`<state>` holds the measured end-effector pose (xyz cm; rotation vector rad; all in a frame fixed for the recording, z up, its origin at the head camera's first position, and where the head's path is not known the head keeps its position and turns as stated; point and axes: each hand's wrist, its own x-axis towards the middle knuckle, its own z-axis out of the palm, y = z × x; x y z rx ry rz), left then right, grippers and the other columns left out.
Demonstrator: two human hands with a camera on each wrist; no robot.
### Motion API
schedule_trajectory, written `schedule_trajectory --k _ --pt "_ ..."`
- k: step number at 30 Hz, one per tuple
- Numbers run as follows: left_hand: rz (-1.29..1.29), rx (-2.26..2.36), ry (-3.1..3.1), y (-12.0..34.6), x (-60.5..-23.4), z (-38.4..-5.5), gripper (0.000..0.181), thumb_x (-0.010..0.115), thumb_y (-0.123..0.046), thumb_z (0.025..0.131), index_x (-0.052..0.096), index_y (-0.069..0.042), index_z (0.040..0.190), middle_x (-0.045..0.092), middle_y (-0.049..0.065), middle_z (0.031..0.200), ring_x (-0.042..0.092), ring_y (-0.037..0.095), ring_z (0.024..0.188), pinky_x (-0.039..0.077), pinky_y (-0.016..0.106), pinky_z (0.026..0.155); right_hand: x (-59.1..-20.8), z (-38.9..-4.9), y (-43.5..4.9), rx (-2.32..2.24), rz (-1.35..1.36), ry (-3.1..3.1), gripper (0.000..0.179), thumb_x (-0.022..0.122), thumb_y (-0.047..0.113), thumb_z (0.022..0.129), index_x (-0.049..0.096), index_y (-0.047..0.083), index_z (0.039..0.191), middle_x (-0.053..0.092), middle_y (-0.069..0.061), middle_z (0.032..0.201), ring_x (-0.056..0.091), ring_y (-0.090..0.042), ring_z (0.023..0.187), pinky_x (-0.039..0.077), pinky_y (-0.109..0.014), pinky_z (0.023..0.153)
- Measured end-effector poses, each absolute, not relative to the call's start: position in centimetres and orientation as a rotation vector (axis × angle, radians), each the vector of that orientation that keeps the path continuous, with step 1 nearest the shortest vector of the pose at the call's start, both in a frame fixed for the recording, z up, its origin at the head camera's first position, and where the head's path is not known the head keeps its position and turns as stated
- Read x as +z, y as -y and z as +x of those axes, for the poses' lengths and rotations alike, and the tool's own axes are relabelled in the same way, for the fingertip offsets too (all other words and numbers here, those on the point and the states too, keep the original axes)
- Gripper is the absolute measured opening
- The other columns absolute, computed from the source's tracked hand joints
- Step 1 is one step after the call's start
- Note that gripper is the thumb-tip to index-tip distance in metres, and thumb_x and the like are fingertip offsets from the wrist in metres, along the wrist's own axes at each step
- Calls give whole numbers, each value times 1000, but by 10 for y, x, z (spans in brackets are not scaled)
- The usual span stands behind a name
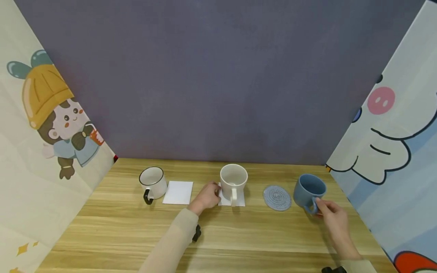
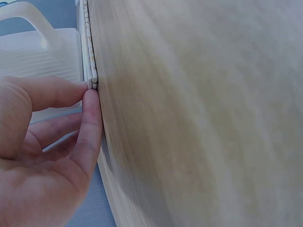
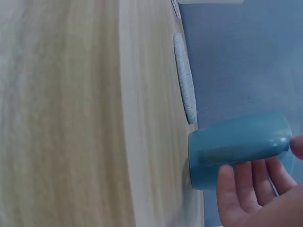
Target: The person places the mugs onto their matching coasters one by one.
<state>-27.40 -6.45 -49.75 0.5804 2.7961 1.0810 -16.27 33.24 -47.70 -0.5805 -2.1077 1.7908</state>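
A cream-white mug (image 1: 228,186) stands upright on a white square coaster (image 1: 224,202) in mid-table, its handle towards me. My left hand (image 1: 206,196) is at the left edge of this coaster. In the left wrist view, thumb and index finger pinch the coaster's thin edge. On the right stands a blue mug (image 1: 301,194), upright on the bare wood. My right hand (image 1: 335,220) holds it by the handle; in the right wrist view the fingers curl at the handle. Just left of the blue mug lies a grey-blue round woven coaster (image 1: 277,198).
A white mug with a black rim and black handle (image 1: 157,188) stands at the left. Beside it lies another white square coaster (image 1: 178,192). A dark grey panel (image 1: 218,83) closes off the back of the wooden table (image 1: 246,239). Cartoon-printed sheets flank both sides.
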Motion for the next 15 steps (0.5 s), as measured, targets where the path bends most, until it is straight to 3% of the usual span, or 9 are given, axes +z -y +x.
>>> schedule_trajectory --k 15 --pt "591 1074 -2798 65 -500 -275 32 70 6 75 70 13 107 61 19 116 58 36 108 48 50 100 -479 -166 -340 2174 -389 2047 16 64 27 101 71 13 98 71 4 88 69 -7 84 60 -29 76"
